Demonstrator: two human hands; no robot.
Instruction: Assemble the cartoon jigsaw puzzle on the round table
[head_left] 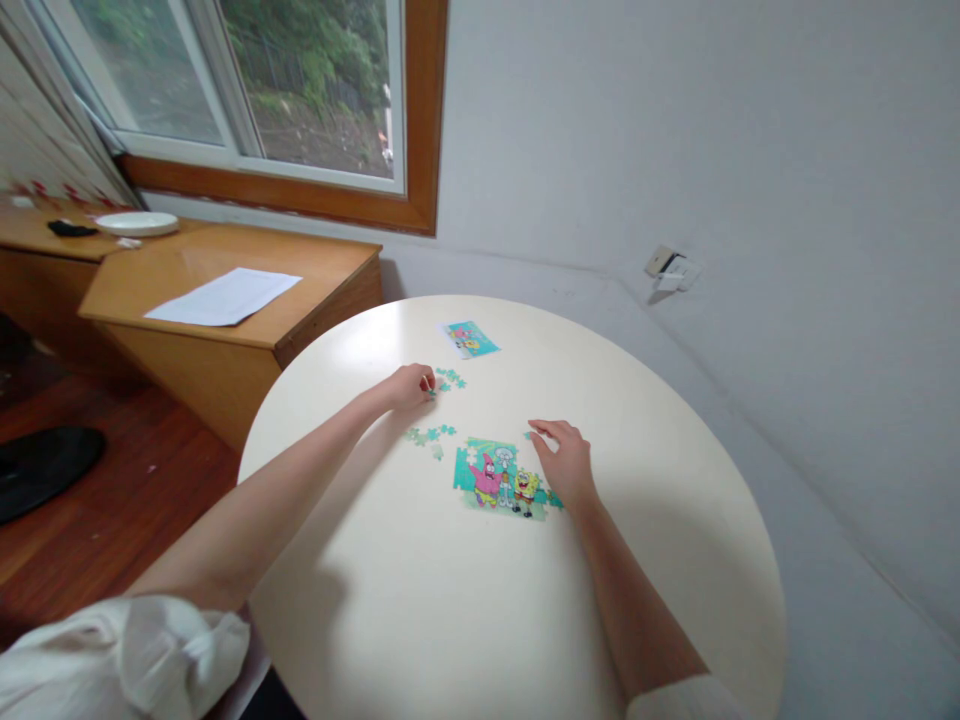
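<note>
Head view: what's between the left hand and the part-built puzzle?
In the head view, a small cluster of loose teal pieces lies between the left hand and the part-built puzzle; the rest is bare tabletop.

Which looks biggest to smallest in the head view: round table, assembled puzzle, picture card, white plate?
1. round table
2. assembled puzzle
3. white plate and picture card: alike; plate is farther, so unranked.
</note>
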